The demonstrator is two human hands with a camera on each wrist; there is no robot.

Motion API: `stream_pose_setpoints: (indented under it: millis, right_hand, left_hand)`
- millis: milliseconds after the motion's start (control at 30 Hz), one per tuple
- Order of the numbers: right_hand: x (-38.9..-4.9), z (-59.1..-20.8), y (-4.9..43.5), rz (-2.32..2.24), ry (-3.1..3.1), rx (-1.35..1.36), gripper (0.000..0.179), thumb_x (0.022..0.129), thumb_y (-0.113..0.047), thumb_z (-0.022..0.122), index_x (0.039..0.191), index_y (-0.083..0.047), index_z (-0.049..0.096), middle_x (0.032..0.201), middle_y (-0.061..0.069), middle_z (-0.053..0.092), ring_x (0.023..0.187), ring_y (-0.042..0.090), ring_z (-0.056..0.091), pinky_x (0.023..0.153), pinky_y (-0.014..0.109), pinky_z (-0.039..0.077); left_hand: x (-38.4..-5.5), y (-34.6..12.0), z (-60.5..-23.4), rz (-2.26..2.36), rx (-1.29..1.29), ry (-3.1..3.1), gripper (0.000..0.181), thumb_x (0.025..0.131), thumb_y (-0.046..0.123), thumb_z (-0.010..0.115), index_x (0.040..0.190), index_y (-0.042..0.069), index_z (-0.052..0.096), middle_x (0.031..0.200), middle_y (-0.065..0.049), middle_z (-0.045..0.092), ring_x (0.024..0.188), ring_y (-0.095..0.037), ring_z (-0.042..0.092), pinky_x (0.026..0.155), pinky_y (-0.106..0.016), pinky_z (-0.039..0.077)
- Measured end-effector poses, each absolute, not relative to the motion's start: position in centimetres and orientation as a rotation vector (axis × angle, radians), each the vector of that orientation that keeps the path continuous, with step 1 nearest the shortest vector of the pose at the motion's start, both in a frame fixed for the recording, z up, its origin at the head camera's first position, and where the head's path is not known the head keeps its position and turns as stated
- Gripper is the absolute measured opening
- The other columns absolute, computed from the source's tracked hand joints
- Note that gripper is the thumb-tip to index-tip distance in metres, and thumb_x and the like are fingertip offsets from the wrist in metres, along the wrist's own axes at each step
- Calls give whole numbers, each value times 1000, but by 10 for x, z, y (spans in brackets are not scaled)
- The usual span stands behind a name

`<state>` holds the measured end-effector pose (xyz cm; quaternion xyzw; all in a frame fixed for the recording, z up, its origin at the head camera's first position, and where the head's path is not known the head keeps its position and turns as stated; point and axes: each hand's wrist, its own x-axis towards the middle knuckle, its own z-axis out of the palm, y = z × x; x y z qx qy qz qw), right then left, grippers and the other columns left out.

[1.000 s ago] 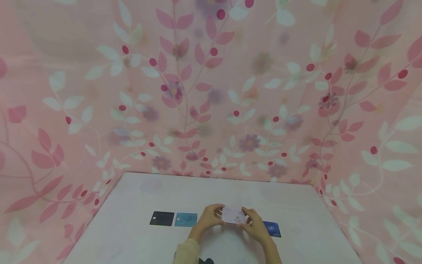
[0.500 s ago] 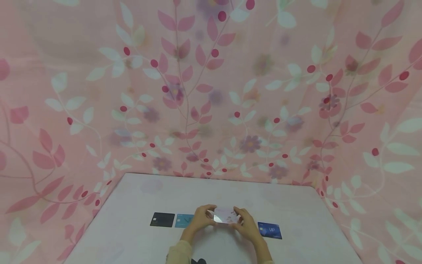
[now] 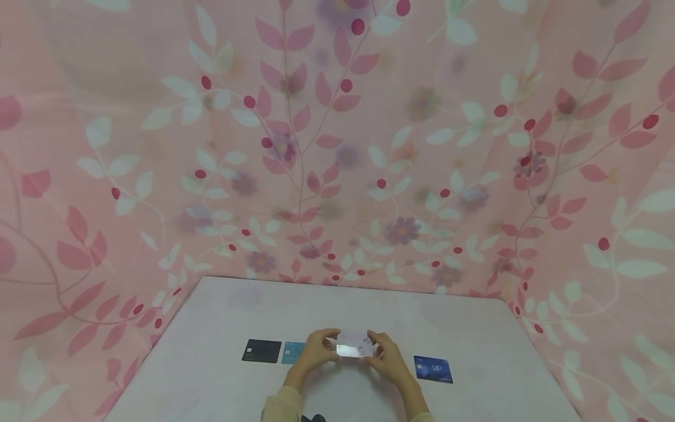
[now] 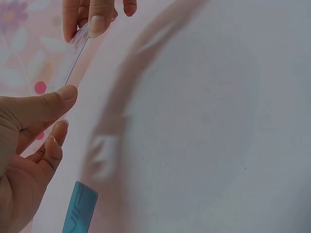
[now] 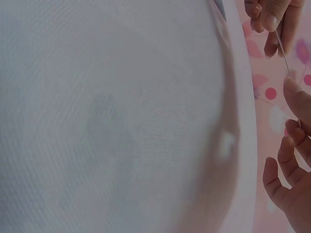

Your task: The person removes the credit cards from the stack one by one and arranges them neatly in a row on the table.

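Note:
A pale pinkish card (image 3: 354, 344) with a small print at its right side is held up between both hands over the white table. My left hand (image 3: 315, 350) pinches its left edge between thumb and fingers. At the opposite edge my right hand (image 3: 389, 358) pinches it the same way. Light glares off the card's lower part in the head view. From the left wrist the card (image 4: 73, 63) shows nearly edge-on, and in the right wrist view it is a thin line (image 5: 283, 51). A teal VIP card (image 3: 293, 353) lies partly hidden behind the left hand.
On the white table (image 3: 253, 305), a black card (image 3: 261, 351) lies left of the teal one. A dark blue VIP card (image 3: 433, 369) lies to the right of the hands. Pink floral cloth (image 3: 337, 176) hangs behind and at both sides.
Both hands have moved left with the pale card, away from the blue card, which is now fully uncovered. The left hand now covers part of the teal card.

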<state>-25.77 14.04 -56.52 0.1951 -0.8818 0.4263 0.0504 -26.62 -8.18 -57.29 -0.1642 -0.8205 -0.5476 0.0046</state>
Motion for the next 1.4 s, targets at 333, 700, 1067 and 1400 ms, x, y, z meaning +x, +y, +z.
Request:
stream_pose_setpoints:
  millis: [333,700,1067,1400]
  right_hand:
    - [-261,-580,130,1296,-2667,668,63,72,-14,78,124,11,52,98,11,58,75,16,49,65,22,43]
    - [-267,-588,124,1380,-2838,515,63,76,-19,75,129,3,51,99,3,54,78,11,43,64,22,38]
    - [-269,-592,124,1358,-2897,481,64,75,-21,77,129,2,52,100,3,54,79,13,43,63,24,37]
    - [-267,-592,123,1283,-2862,573,63,75,-21,77,128,3,53,96,2,53,79,11,43,66,24,39]
  left_hand:
    - [-271,-93,-583,-1655,-529,-2576,59,58,-5,81,113,-11,59,98,-21,66,61,-6,54,53,-22,45]
    - [-273,-97,-593,-1576,-410,-2706,59,57,1,82,113,-5,63,83,-5,62,56,-6,46,53,-22,40]
    - [-273,-96,-600,-1626,-414,-2687,60,57,-2,80,114,-6,61,86,-5,61,53,-6,45,47,-21,38]
    - [-272,-98,-601,-1651,-403,-2684,61,57,-4,80,114,-8,60,93,-9,65,59,-7,51,54,-22,43]
